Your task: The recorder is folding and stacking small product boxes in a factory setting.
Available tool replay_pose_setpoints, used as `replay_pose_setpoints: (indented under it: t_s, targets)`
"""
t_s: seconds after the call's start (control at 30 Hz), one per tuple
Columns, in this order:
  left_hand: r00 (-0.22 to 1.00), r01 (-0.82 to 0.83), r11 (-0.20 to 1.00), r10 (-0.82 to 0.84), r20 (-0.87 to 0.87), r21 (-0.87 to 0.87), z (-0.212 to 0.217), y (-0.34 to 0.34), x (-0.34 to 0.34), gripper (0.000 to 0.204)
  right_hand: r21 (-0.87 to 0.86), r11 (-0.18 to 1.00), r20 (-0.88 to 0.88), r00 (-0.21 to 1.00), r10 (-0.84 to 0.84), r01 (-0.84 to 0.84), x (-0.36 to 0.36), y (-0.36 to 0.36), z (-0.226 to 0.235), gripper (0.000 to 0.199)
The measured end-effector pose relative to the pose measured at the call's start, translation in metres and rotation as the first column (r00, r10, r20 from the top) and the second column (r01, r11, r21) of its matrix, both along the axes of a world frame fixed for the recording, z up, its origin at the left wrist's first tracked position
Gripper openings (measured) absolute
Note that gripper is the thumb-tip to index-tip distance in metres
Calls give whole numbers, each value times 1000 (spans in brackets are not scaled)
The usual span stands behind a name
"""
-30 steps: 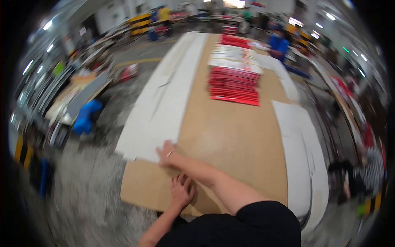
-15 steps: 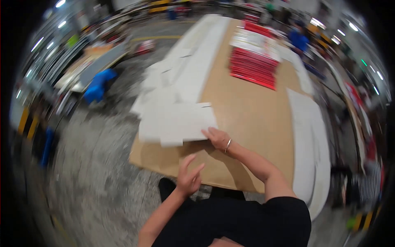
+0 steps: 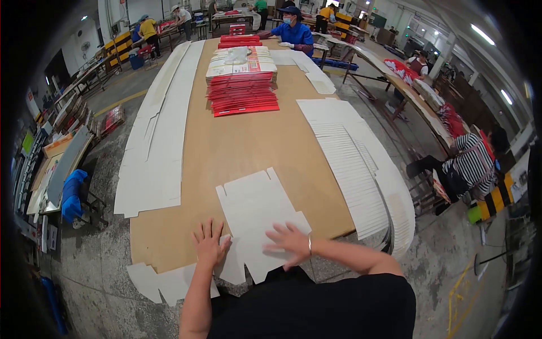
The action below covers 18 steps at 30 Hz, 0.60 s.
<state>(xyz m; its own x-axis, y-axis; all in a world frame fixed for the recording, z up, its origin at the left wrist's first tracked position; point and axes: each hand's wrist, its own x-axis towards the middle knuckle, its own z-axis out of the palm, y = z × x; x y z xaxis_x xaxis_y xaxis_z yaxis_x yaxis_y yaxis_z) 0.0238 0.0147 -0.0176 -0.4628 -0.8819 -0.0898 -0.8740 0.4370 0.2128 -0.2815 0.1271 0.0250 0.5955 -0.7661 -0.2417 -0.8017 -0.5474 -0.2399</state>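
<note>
A white die-cut cardboard blank (image 3: 257, 212) with slots and flaps lies flat at the near edge of the brown table (image 3: 254, 141), close to my body. My left hand (image 3: 209, 246) rests with fingers spread at the blank's left side, its fingertips over the brown surface. My right hand (image 3: 289, 243), wearing a bracelet, is spread open over the blank's right part and slightly blurred. Another white cardboard piece (image 3: 169, 282) sticks out past the table's near left corner, partly behind my left forearm. I cannot tell whether it joins the blank.
Long white cardboard sheets (image 3: 152, 169) line the table's left side; more stacked white blanks (image 3: 339, 164) lie along the right. A pile of red folded cartons (image 3: 243, 93) stands farther up. A person in blue (image 3: 296, 37) is at the far end; a person in stripes (image 3: 471, 161) sits right.
My right hand gripped a white cardboard piece by the left stack; now a blank lies before me and that hand is spread. My left hand has come down from the air. The view has shifted.
</note>
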Motion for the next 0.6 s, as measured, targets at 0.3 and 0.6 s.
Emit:
replay_pose_setpoints:
  t_s: [0.3,0.6]
  targets:
    - [919,395,903,-383,-97,168,38,40,-22,106,-161,865,464,810,-358,475,-31,94,-71,81]
    - [860,507,851,-510,-12,139,42,71,-24,115,-379,833,250,911,-327,403,-73,93,-31,71]
